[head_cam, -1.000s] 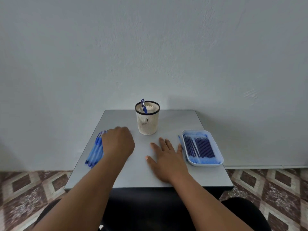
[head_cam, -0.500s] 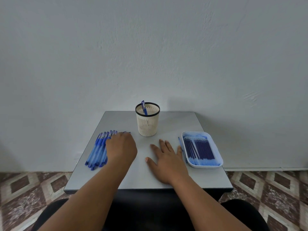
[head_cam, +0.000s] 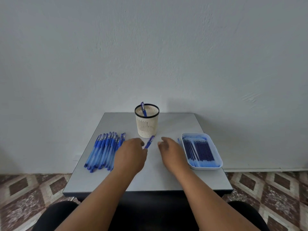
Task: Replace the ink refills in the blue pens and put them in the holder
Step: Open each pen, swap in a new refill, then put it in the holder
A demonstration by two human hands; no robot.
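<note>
left hand (head_cam: 129,155) gripped one pen (head_cam: 149,142), cap end pointing toward holder (head_cam: 146,122). right hand (head_cam: 172,151) hovered just beside, fingers loosely curled, holding nothing. hands apart, pen between them. pile of pens (head_cam: 104,151) lay left on table (head_cam: 150,179). one pen (head_cam: 143,108) stood in holder. tray (head_cam: 218,157) at right held refills (head_cam: 200,150).
</note>
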